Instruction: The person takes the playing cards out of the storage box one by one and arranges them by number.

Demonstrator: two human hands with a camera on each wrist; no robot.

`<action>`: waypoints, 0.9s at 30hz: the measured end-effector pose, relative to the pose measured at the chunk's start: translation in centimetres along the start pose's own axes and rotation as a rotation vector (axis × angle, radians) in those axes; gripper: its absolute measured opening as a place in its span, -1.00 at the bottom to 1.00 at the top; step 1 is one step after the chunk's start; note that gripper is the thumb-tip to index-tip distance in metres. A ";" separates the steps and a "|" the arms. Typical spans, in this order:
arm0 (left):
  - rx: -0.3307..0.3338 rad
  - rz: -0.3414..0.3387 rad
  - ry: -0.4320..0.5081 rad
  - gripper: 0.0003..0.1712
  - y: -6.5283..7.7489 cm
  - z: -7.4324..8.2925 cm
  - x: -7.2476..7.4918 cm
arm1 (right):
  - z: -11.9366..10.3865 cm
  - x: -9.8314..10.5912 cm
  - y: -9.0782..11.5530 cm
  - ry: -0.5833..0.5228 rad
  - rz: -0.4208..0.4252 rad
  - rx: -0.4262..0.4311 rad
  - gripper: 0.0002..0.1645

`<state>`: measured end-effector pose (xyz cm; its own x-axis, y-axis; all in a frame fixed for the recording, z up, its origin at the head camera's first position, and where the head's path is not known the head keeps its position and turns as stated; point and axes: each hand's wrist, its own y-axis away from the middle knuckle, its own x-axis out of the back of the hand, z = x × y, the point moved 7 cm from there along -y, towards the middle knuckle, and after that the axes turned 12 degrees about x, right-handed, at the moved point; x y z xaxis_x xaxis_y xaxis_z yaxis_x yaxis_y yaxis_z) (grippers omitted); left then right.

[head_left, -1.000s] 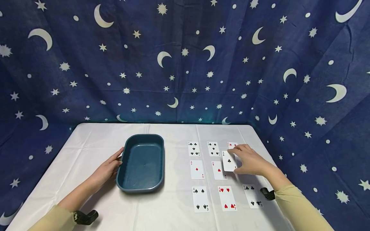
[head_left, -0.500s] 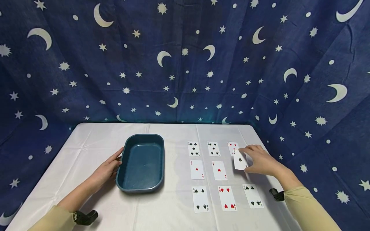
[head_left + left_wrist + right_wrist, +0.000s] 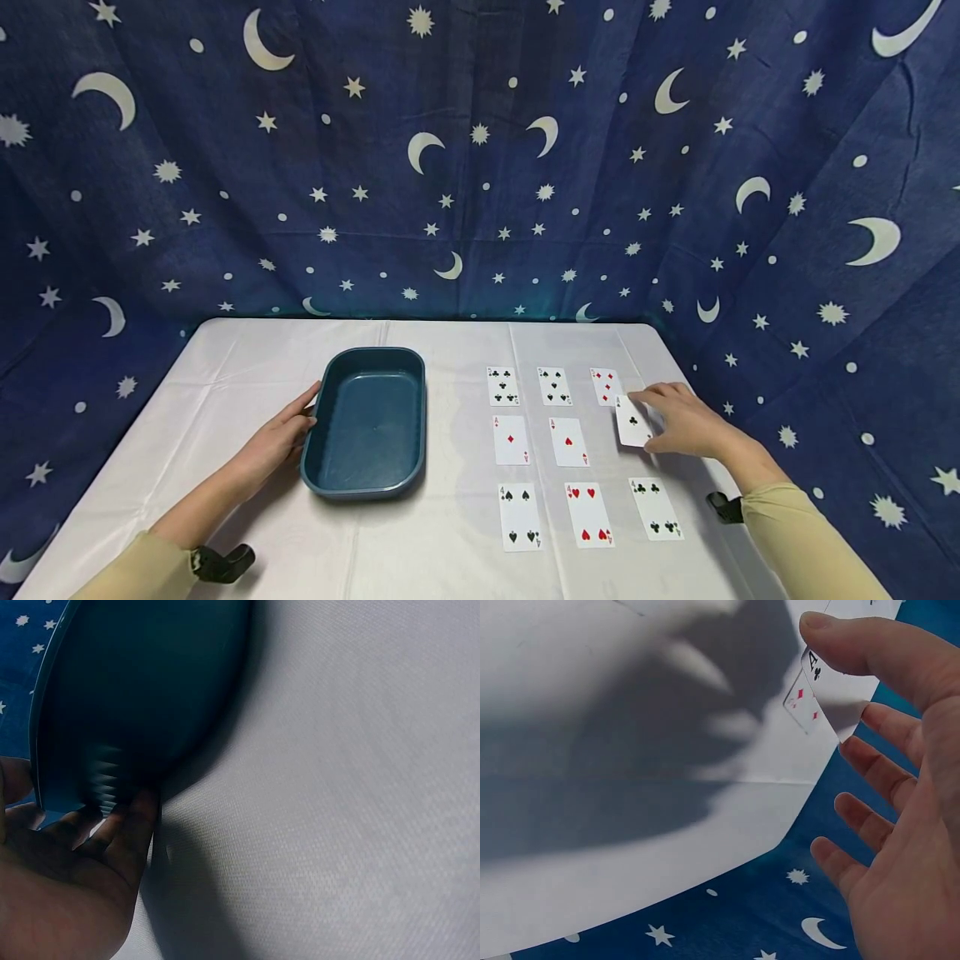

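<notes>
In the head view, my right hand (image 3: 686, 423) pinches the ace of clubs playing card (image 3: 633, 422) by its edges, thumb at the near edge and fingertips at the far one. The card is tilted, just to the right of the ace of hearts (image 3: 568, 442) and in front of the partly covered five of diamonds (image 3: 605, 385). The right wrist view shows the same card (image 3: 845, 712) between thumb and fingertips, the other fingers spread. My left hand (image 3: 273, 442) rests its fingers against the left outer wall of a dark teal tray (image 3: 420, 417); nothing lies in the tray.
More face-up cards lie in rows: a five of clubs (image 3: 503, 386), five of spades (image 3: 554, 387), ace of diamonds (image 3: 512, 440), four of spades (image 3: 520, 517), four of hearts (image 3: 589, 515) and four of clubs (image 3: 656, 509). A starry curtain (image 3: 480, 208) stands behind the white-covered table (image 3: 442, 550).
My right hand has carried the ace of clubs to the right, from over the ace of hearts' edge, and slightly towards me lately. The left hand and the tray have stayed in place.
</notes>
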<state>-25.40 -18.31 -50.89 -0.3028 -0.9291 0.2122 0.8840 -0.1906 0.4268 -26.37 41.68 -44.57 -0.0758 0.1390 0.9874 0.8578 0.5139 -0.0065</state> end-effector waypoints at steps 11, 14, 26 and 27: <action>0.009 0.000 -0.001 -0.23 -0.1 -0.1 0.0 | 1.2 -1.8 0.2 0.009 -0.059 -0.029 0.02; 0.008 -0.002 -0.006 -0.24 -0.1 -0.1 -0.1 | 1.3 -2.2 0.2 0.002 -0.071 -0.029 0.02; -0.003 -0.002 -0.007 -0.24 -0.1 -0.2 0.1 | -0.3 -2.6 0.0 -0.032 -0.111 -0.022 0.01; -0.003 -0.002 -0.008 -0.24 -0.1 -0.2 0.1 | -0.5 -2.6 0.0 -0.030 -0.111 -0.015 0.01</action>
<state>-25.47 -18.41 -51.10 -0.3069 -0.9264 0.2182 0.8847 -0.1931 0.4244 -25.91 40.87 -47.01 -0.1856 0.1076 0.9767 0.8511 0.5144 0.1050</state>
